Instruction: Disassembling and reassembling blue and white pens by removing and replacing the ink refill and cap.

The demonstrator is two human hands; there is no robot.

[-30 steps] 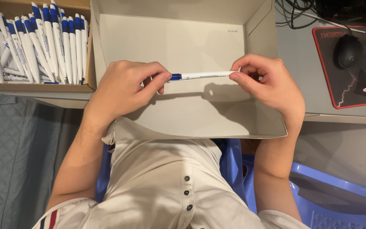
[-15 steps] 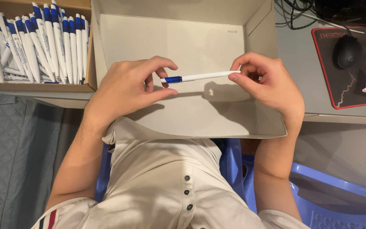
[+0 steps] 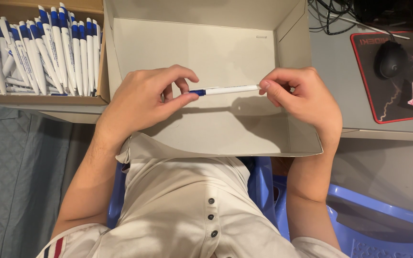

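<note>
Pen (image 3: 225, 90) — one, white with a blue tip — lies level between our left hand (image 3: 146, 102) and right hand (image 3: 299, 98), both pinched on its ends above the open grey box (image 3: 216, 52). Since earlier, our left fingers have slid outward, baring more blue. Beside its left edge, a cardboard tray (image 3: 102, 67) holds many matching pens.

The left hand (image 3: 142, 102) pinches the blue end of a white pen (image 3: 225, 90); the right hand (image 3: 299, 98) pinches the white end. The pen lies level between them, above an open grey box (image 3: 206, 43). To the left, a tray (image 3: 102, 71) holds many white-and-blue pens (image 3: 39, 48). To the right, a black mouse (image 3: 390, 58) rests on a red-edged mat (image 3: 383, 107). A blue chair (image 3: 359, 224) is below.
</note>
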